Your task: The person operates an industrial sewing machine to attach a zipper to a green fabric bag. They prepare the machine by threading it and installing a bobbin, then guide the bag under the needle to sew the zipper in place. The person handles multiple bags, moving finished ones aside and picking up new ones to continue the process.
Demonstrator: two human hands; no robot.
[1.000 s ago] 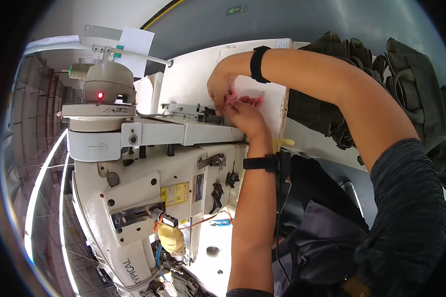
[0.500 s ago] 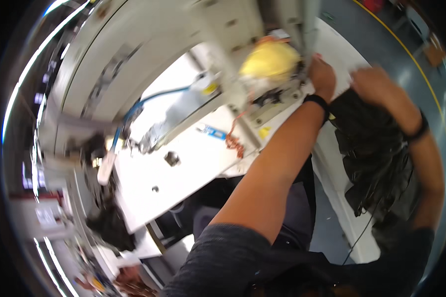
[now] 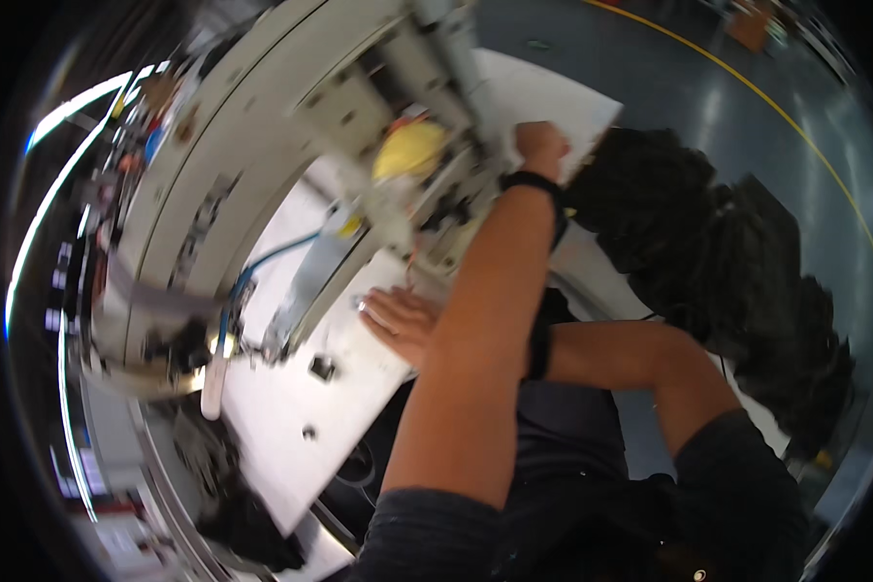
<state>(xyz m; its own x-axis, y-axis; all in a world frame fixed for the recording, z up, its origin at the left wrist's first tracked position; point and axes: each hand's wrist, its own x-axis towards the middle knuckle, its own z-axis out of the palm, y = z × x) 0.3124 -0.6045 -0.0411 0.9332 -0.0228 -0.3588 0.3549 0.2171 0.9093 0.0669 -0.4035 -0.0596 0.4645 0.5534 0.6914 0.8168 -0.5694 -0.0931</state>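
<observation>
My left hand (image 3: 541,144) is closed above the white table beyond the sewing machine (image 3: 291,97). Its fingers curl beside a dark cloth bundle (image 3: 689,223); whatever they hold is hidden. Crossing beneath the left forearm, my right arm reaches leftward. My right hand (image 3: 398,318) lies flat with fingers stretched on the white tabletop (image 3: 272,417), by the machine's base. A small bright glint shows at its fingertips. The blue thread snips and orange thread tangle seen there earlier are mostly covered by this hand.
A yellow cover (image 3: 409,150) sits on the machine head. A blue hose (image 3: 276,254) runs along the arm to a pale handle (image 3: 213,388). Small dark metal parts (image 3: 322,368) lie on the tabletop. Dark cloth (image 3: 238,514) hangs at the near left. Beyond is grey floor with a yellow line (image 3: 747,78).
My right hand has left the dark cloth and crossed under my left arm to the tabletop, over the blue snips. The view has turned; my left hand stays near the cloth's edge.
</observation>
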